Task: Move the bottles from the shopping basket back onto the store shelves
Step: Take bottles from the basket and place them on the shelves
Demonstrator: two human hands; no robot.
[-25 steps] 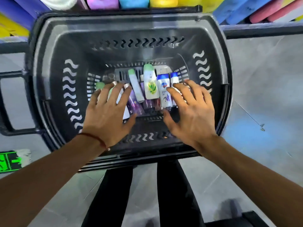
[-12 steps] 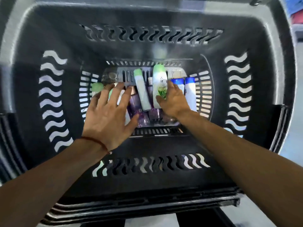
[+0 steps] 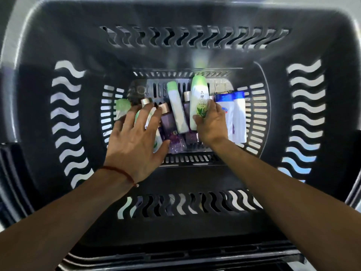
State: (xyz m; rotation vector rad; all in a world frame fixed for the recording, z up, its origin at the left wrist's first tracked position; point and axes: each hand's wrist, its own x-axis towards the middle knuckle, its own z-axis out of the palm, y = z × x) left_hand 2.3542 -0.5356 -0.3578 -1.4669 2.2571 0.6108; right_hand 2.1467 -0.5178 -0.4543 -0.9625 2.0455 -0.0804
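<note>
- At the bottom of the dark grey shopping basket (image 3: pixel 195 55), every bottle lies on its side on the slotted floor, caps mostly toward the far wall. The bottles sit in a loose row, touching or overlapping. No store shelves are in view.
- Right hand (image 3: pixel 212 125): the fingers and thumb are curled round the lower body of the tall white bottle with a green cap and leaf label (image 3: pixel 199 94). The grip is low on the body and leaves the label and cap exposed, probably so the bottle can be drawn up out of the row.
- Left hand (image 3: pixel 134 139): it is spread flat with straight fingers and holds nothing. It lies over a white bottle (image 3: pixel 151 122) and the metallic-capped purple bottles (image 3: pixel 168 122). Whether it presses on them or hovers just above cannot be told. Its placing suggests it is steadying the neighbours or picking out the next bottle.
- Slim white bottle with a pale green cap (image 3: pixel 176 110): it lies between the two hands, just beside the gripped bottle, and nothing is on it.
- Two blue-capped white bottles (image 3: pixel 233 114): these lie just beside the right hand, toward the right wall.
- Green-capped bottle (image 3: pixel 122 106): it lies at the far left, partly under the left fingertips.
- Red string bracelet (image 3: pixel 121 172): it is worn on the left wrist.
- Stage, as judged: the first lift is in hand and nothing has been shelved yet.
</note>
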